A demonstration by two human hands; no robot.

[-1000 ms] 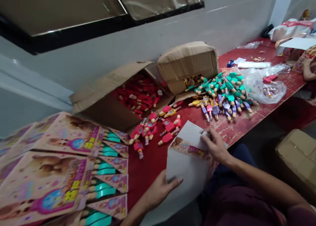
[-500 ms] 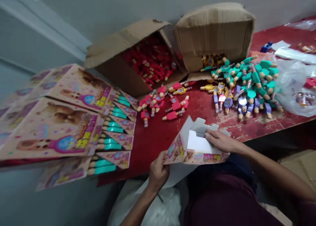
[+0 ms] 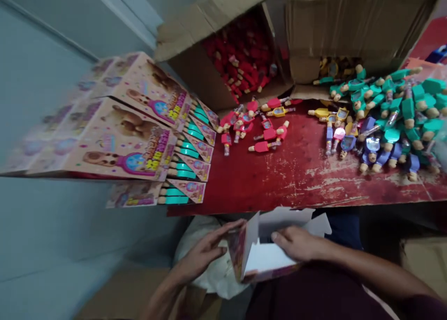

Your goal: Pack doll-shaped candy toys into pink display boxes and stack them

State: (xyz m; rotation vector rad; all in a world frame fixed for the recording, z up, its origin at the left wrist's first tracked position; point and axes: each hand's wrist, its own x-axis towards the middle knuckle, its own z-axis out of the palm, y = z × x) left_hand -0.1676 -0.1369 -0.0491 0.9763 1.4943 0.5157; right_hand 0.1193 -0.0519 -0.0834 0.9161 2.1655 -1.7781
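A printed carton with a white inside point(image 3: 272, 259) is held low in front of my body, below the table edge, its top flaps standing up. My right hand point(image 3: 296, 243) grips the carton, its fingers partly hidden inside. At the carton's left side is my left hand point(image 3: 206, 252), fingers stretched out and apart, the fingertips near or against the printed end panel. On the red table point(image 3: 258, 185) lie red toys point(image 3: 261, 146), yellow toys point(image 3: 319, 112), purple toys point(image 3: 382, 159) and a heap of green toys point(image 3: 407, 105).
Stacked printed boxes point(image 3: 118, 143) with green toys showing stand at the left. Behind the table's loose toys are a cardboard box of red toys point(image 3: 195, 26) and another cardboard box point(image 3: 356, 31) with yellow ones. A white bag point(image 3: 223, 278) sits below the table.
The view has shifted, with the table now higher in the picture. The carton has come down off the table edge towards my body. My left hand has opened from its grip on the carton's corner.
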